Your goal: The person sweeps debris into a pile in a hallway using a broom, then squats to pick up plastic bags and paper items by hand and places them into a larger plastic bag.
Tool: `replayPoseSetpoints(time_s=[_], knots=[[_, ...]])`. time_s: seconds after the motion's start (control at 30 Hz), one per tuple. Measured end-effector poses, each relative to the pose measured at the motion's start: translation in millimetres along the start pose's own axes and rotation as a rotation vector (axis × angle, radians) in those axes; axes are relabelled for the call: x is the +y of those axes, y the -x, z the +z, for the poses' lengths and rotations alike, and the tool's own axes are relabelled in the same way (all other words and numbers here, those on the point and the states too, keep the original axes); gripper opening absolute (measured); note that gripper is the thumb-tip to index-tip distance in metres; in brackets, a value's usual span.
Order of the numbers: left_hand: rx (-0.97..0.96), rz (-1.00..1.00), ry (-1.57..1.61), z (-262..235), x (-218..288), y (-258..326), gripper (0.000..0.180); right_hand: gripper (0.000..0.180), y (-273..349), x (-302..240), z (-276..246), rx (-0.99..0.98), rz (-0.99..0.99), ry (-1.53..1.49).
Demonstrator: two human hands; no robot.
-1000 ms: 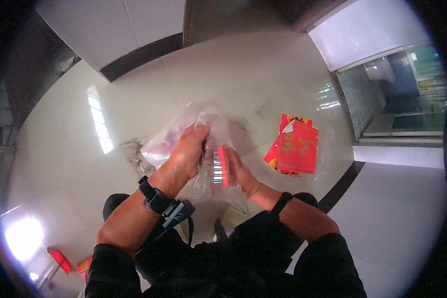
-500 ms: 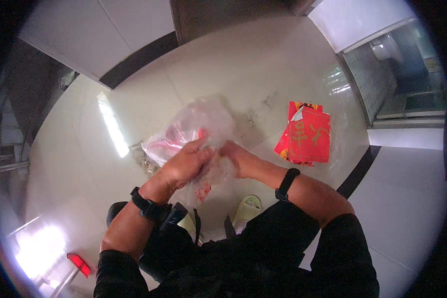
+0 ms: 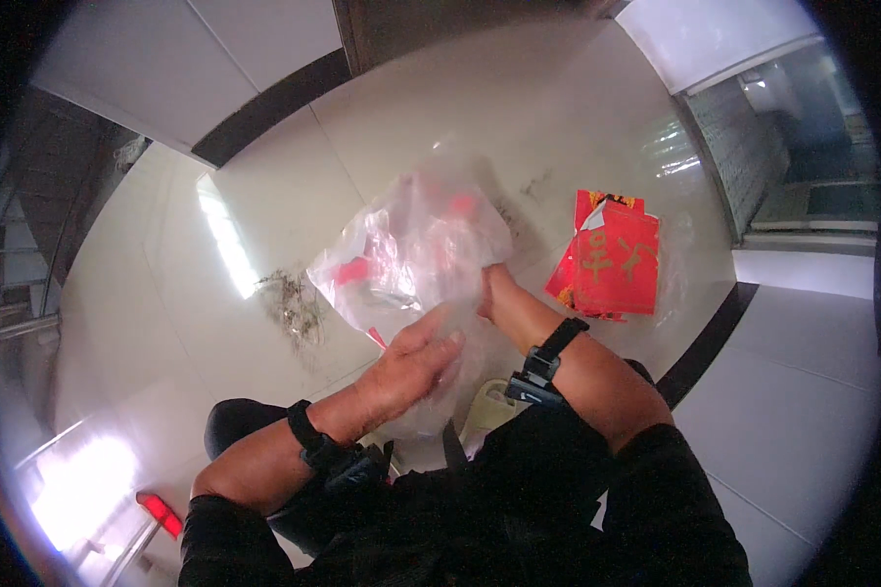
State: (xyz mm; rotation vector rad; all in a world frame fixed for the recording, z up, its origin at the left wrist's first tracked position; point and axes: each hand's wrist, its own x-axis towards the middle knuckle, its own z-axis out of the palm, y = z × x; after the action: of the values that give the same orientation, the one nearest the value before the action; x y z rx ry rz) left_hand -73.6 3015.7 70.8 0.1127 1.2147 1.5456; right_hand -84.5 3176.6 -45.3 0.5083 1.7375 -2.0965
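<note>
A thin, half-clear plastic bag [image 3: 411, 240] is in the middle of the frame, puffed out and full of creases, with white shine on its surface. Through its film some red pieces [image 3: 353, 271] are visible, one at the left side of the bag and another near its upper right part; their shapes are blurred by the plastic.

The left hand [image 3: 406, 374], just below the centre of the frame, is grasping the lower part of the bag, with its fingers curled around the gathered film and the thumb on top. The right hand [image 3: 489, 292] is at the right edge of the bag; its fingers go behind the film, so I cannot tell whether they grip something or are loose. On each forearm there is a black wrist strap [image 3: 554, 354].

To the right of the bag, well apart from it, red papers [image 3: 619, 259] with gold marks lie overlapped on the shiny pale floor [image 3: 264, 196], and clear plastic shows along their right side. Dark smudges [image 3: 299, 308] are on the floor to the left of the bag. Below the hands, a pale yellow-green slipper [image 3: 486, 406] appears beside the person's dark trousers [image 3: 519, 440]. In the lower left of the frame lies a red object [image 3: 160, 513], near a bright reflection.
</note>
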Motion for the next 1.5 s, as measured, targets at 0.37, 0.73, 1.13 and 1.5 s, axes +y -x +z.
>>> replayPoseSetpoints(time_s=[0.37, 0.73, 1.13, 1.5], knots=[[0.195, 0.100, 0.333, -38.2, 26.3, -14.8, 0.028, 0.036, 18.8, -52.4, -15.7, -0.084, 0.067, 0.196], [0.158, 0.118, 0.353, -46.5, 24.8, -32.0, 0.019, 0.026, 54.6, 16.5, -23.5, -0.136, 0.391, -0.217], [0.116, 0.020, -0.071, -35.9, 16.9, -18.3, 0.043, 0.028, 23.1, -18.0, 41.9, 0.273, -0.486, 0.021], [-0.003, -0.025, 0.044, -25.5, 42.9, -10.2, 0.042, 0.031, -20.9, 0.7, 28.6, -0.071, -0.446, 0.649]])
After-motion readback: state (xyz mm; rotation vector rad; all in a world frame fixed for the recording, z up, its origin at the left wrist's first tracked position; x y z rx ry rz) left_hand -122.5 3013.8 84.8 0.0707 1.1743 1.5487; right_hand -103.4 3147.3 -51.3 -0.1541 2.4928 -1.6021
